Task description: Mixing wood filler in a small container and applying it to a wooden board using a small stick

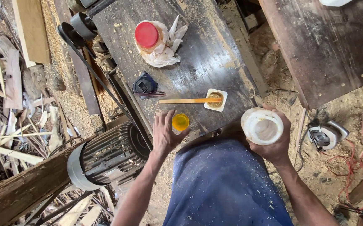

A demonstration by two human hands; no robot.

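left hand [164, 134] grip touches yellow cap [180, 121]; right hand [273, 144] grips white jar [262, 126].

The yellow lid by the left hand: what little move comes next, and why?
Probably close the left hand on the yellow lid and lift it. Its fingers touch the lid on the dark table, and the right hand holds a white jar that is open.

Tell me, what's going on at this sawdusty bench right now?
A person stands at a dark worktable in a woodshop. The right hand holds an open white plastic jar just off the table's edge. The left hand rests its fingers by a small yellow cap. On the table lie a wooden stick across a small white dish, and a red-lidded jar on crumpled plastic.
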